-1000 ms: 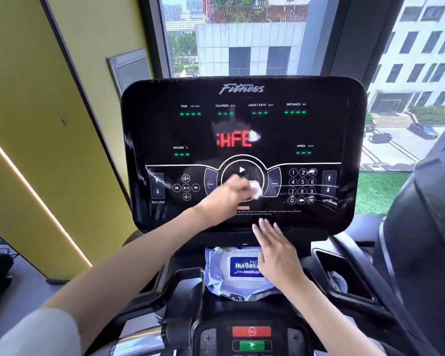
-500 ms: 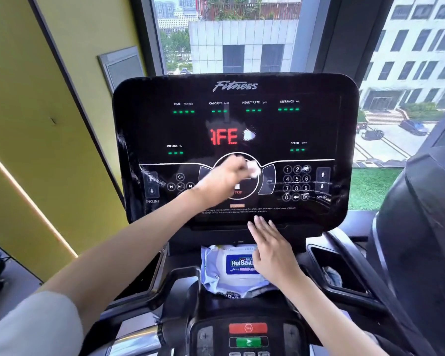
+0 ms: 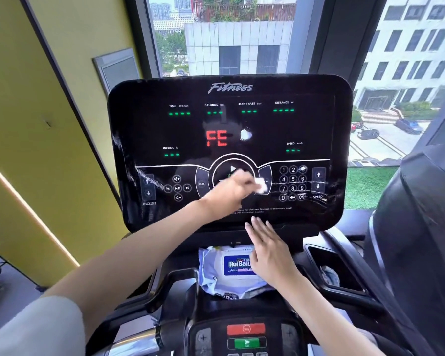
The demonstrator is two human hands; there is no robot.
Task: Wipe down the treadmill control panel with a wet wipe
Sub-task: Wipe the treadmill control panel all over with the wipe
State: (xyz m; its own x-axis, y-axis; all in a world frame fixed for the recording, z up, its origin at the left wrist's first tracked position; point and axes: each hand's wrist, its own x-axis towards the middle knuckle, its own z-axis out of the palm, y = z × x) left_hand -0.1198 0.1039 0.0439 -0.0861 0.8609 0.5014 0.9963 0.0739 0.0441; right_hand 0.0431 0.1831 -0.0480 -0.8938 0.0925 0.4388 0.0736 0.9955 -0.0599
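The wet wipe (image 3: 261, 186) is a small white wad pressed against the glossy black control panel (image 3: 229, 119), low on its face and just right of the round start dial at the centre. The left hand (image 3: 231, 191) has it, fingers curled around the wad and bunching it against the glass, with the bare forearm reaching up from the panel's lower left. Just right of the wipe on the panel sits the number keypad (image 3: 292, 183), and beyond that the speed arrows; on the panel's left side are the incline arrows and the media buttons. Above the dial, red letters (image 3: 216, 138) reading "FE" glow mid-panel, with a bright white glare spot beside them and rows of green dashes under the time, calories, heart rate and distance labels. Streaky smears show along the panel's left edge and lower right corner. The right hand (image 3: 267, 250) lies flat and relaxed below the panel, fingers straight and together, holding nothing, fingertips touching the panel's bottom edge. Under its palm, in the tray beneath the panel, lies a pale pack of wipes (image 3: 221, 268) with a blue label. Further below the panel are a red button (image 3: 246, 329) and a green button (image 3: 246, 343). To the panel's lower right a black side pocket (image 3: 316, 253) holds something crumpled and pale. Left of the panel runs a yellow wall (image 3: 36, 124); behind it, a window (image 3: 237, 34) onto city buildings.
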